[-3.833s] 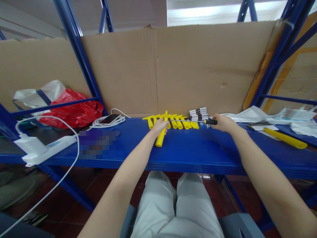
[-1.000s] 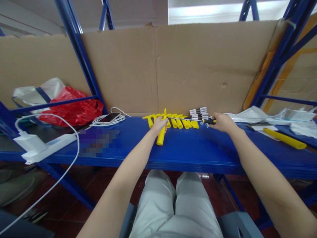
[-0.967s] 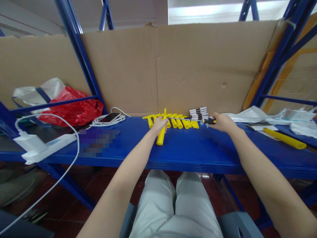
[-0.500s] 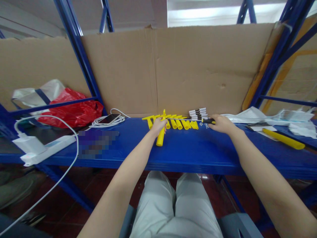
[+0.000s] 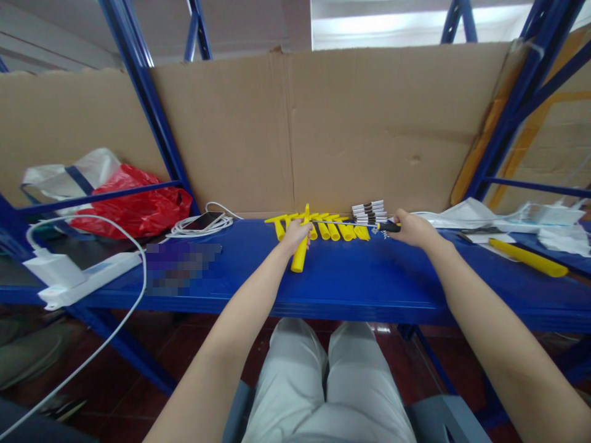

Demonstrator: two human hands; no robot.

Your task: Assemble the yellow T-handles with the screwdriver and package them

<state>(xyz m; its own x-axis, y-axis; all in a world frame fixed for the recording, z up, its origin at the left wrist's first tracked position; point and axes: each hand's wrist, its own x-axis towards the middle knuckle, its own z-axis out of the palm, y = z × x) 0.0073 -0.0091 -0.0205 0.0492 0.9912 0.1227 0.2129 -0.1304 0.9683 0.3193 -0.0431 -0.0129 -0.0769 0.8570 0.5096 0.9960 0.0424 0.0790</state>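
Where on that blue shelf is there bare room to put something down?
The widest bare stretch of the blue shelf is its front, between the left hand on a yellow tube and the long yellow tube at right. Another bare patch lies between the phone and the left hand. The back is crowded: a row of yellow pieces and striped strips.

The scene is evenly and fairly brightly lit. A strip of daylight (image 5: 392, 21) above the cardboard backing (image 5: 346, 123) is blown out to white. The blue shelf (image 5: 369, 277) shows soft sheen and only faint shadows beneath the arms. Wide-angle distortion bends the blue uprights (image 5: 143, 104) outward at the edges. A pixelated patch (image 5: 182, 267) masks part of the shelf. The floor below is dim.
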